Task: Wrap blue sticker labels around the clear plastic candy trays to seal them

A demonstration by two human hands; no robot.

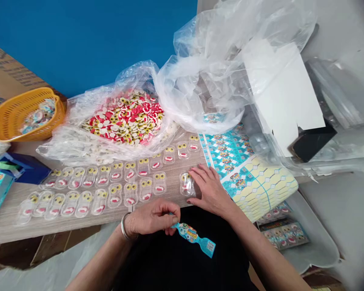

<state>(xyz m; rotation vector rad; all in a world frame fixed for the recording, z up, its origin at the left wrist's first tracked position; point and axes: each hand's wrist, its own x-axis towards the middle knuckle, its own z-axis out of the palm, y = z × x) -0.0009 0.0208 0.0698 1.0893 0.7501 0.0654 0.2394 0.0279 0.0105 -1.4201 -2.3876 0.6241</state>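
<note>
Two bare hands work at a wood-grain bench (87, 226). The left hand (153, 218), a bangle (124, 226) at its wrist, is closed, pinching a blue printed card strip (191, 238). The strip's long axis slants down and to the right, ending in a QR code (210, 245); fingers hide its pinched end. The right hand (210, 190) lies open, its fingertips (193, 171) touching a clear blister tray (187, 184). Rows of similar trays (115, 190) run along the bench. Behind them, a plastic bag (124, 141) holds red, white and yellow gummy candies (124, 119), against a blue wall (79, 40).
</note>
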